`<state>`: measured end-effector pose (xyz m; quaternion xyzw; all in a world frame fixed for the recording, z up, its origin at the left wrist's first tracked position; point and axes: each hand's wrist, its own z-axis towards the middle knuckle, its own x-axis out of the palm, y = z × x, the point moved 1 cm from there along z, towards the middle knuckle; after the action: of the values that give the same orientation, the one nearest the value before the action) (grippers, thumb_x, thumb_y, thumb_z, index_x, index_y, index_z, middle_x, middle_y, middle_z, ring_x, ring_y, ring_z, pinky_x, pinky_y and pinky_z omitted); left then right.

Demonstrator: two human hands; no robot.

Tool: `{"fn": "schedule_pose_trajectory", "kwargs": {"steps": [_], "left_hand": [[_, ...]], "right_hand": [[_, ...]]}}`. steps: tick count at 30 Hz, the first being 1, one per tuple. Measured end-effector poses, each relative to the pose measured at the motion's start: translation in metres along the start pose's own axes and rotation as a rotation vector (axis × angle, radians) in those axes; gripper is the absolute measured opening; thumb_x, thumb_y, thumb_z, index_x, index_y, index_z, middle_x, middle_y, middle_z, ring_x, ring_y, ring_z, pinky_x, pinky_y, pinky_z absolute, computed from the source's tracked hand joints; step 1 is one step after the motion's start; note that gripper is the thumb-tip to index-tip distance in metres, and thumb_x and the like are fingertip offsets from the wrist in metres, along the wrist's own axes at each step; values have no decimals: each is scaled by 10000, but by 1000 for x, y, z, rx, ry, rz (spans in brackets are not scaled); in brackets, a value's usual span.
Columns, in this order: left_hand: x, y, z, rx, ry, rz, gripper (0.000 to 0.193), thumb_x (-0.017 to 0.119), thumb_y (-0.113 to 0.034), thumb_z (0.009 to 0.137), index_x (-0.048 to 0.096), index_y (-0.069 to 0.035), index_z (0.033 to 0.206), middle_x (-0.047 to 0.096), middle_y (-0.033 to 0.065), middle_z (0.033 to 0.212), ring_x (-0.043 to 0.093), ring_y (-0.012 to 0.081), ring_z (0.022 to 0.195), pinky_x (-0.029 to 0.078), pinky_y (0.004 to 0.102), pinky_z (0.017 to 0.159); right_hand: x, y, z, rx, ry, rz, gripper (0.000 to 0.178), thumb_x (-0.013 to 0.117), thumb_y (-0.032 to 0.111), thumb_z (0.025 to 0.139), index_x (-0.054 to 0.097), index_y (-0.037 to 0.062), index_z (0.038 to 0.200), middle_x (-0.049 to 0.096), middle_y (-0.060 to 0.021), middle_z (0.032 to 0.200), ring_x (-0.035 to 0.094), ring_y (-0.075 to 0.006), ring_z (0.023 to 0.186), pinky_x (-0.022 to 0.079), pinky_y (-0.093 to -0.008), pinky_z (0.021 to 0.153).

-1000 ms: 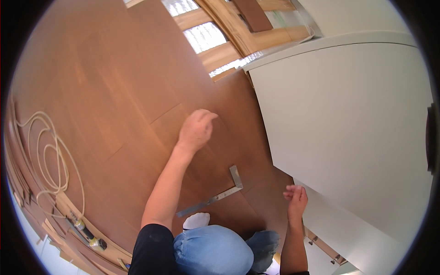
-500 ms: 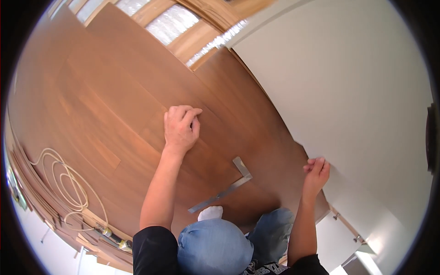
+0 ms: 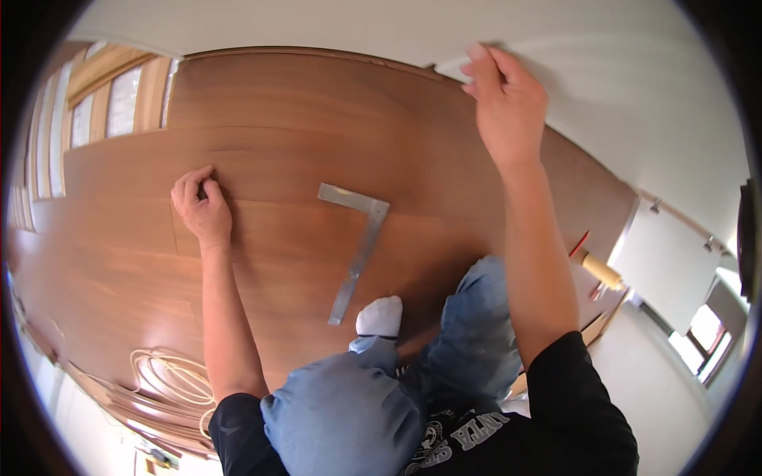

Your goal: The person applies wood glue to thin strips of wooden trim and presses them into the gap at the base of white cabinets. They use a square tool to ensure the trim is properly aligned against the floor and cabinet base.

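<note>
My left hand [image 3: 202,208] rests on the brown wood floorboards [image 3: 274,178], close to a short end joint. Its fingers are curled in toward the thumb, and anything between them is hidden. My right hand [image 3: 512,103] is at the base of the pale wall [image 3: 381,28], where the floor meets it, beside a small dark notch in the boards' edge. The fingers of that hand are drawn together and slightly blurred; I cannot make out what they hold, if anything. Between my arms a metal carpenter's square [image 3: 361,246] lies flat on the boards, touched by neither hand.
Wooden joists [image 3: 151,94] with silvery material between them lie exposed at far left. A coiled beige hose [image 3: 171,371] is beside stacked planks [image 3: 119,404] at near left. A yellowish cylindrical item [image 3: 602,271] sits at right. My socked foot [image 3: 379,317] is near the square.
The view has turned, so the wall now runs across the top and the joists sit at left. My right arm reaches farther forward in the picture; my left hand stays near the same joint.
</note>
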<state>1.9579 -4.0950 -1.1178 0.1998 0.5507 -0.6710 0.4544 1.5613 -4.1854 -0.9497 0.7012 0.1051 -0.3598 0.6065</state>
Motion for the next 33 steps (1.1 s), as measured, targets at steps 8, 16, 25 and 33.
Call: {"fn": "schedule_pose_trajectory", "kwargs": {"steps": [8, 16, 25, 33], "left_hand": [[-10, 1, -2, -122, 90, -105, 173, 579, -51, 931, 730, -98, 999, 683, 57, 1036, 601, 221, 1027, 503, 346, 866], [-10, -211, -181, 222, 673, 28, 319, 707, -154, 876, 590, -37, 1149, 613, 168, 1013, 609, 344, 926, 515, 443, 813], [-28, -161, -143, 77, 593, 357, 356, 656, -110, 829, 545, -22, 1156, 574, 201, 1049, 589, 391, 987, 507, 468, 853], [-75, -55, -65, -184, 629, 353, 237, 645, -191, 890, 660, -47, 1078, 675, 150, 1017, 656, 329, 1011, 532, 421, 885]], "right_hand": [[-53, -144, -108, 495, 57, 519, 315, 564, 289, 1011, 695, 7, 1064, 729, -87, 875, 686, -149, 717, 537, -306, 675], [-28, -181, -101, 504, 407, 424, 284, 552, 238, 962, 693, 7, 1047, 710, -87, 853, 682, -167, 721, 541, -320, 697], [1, -187, -90, 407, 380, 667, 266, 607, 234, 994, 712, 3, 1074, 750, -107, 924, 729, -175, 821, 553, -307, 685], [-5, -182, -80, 500, 301, 764, 287, 614, 208, 1008, 662, -18, 1178, 711, -99, 1044, 693, -162, 890, 578, -287, 799]]}}
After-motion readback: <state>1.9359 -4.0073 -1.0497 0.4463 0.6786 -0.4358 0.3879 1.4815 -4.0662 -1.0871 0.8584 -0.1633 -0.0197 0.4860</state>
